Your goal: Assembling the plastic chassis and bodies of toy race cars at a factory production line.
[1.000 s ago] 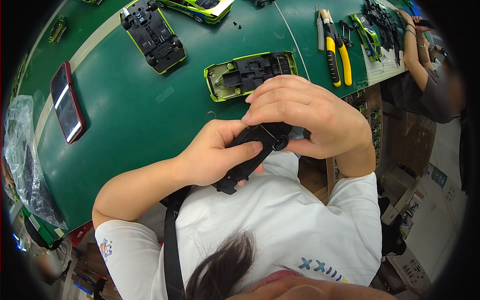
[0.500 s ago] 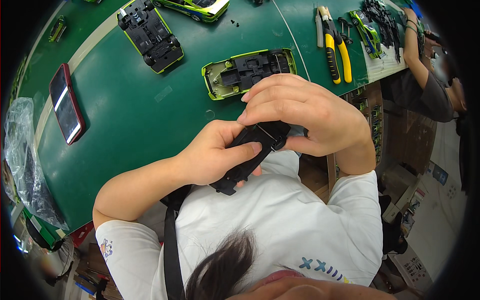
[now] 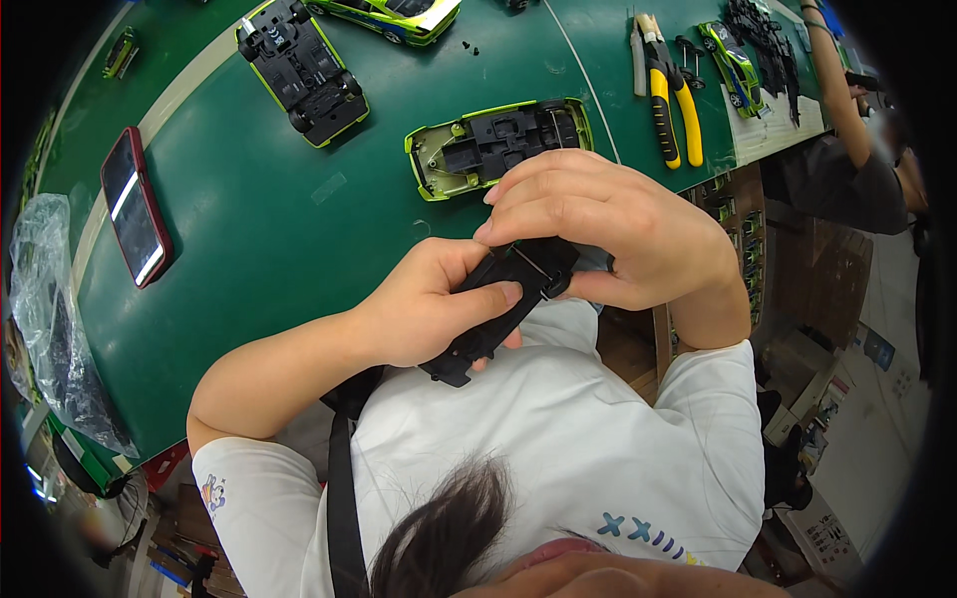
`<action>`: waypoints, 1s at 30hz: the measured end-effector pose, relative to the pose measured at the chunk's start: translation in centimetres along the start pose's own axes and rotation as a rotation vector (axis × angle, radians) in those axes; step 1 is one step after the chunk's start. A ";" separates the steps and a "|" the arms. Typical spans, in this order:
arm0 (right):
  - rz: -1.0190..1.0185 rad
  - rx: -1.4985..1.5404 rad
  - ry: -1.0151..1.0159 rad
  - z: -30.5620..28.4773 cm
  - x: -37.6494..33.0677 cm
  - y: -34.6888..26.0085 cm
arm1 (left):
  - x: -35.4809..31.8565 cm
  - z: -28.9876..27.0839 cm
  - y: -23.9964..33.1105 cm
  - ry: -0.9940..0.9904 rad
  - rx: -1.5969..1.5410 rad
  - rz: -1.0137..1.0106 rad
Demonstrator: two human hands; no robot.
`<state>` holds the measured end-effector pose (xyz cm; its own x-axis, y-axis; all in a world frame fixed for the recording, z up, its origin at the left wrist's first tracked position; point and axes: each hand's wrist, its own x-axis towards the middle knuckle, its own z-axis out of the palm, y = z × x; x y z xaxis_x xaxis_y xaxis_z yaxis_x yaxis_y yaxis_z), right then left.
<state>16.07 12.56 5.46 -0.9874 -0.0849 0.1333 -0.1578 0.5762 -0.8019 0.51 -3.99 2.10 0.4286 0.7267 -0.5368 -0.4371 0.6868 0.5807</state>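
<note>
My left hand [image 3: 439,304] grips a black plastic toy car chassis [image 3: 488,324], its thumb lying along the upper face. A thin metal axle [image 3: 528,261] crosses the chassis at its upper right end, with a small black wheel at one side. Over that end curls my right hand [image 3: 608,224], thumb and fingers closed about it; the hand hides part of the chassis. Just beyond my hands lies an open green toy car body [image 3: 439,179], underside up, with black parts inside.
On the green table [image 3: 239,249] are a phone [image 3: 137,209], an upturned toy car [image 3: 302,75], another car [image 3: 399,18], yellow-handled pliers [image 3: 671,95] and a small car [image 3: 733,68]. A clear plastic bag [image 3: 60,319] hangs over the left edge. Another person's arm [image 3: 837,90] reaches in at right.
My hands and the chassis stay almost in place. At the far right the other person's arm has shifted upward and away.
</note>
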 end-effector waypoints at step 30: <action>-0.006 -0.026 -0.053 -0.5 0.3 -0.7 | -0.3 0.2 -0.1 -0.014 0.036 0.013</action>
<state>15.85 12.56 6.34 -0.9856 -0.1316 0.1065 -0.1646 0.5968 -0.7853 0.56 -4.28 2.29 0.4337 0.7354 -0.5206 -0.4141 0.6758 0.6097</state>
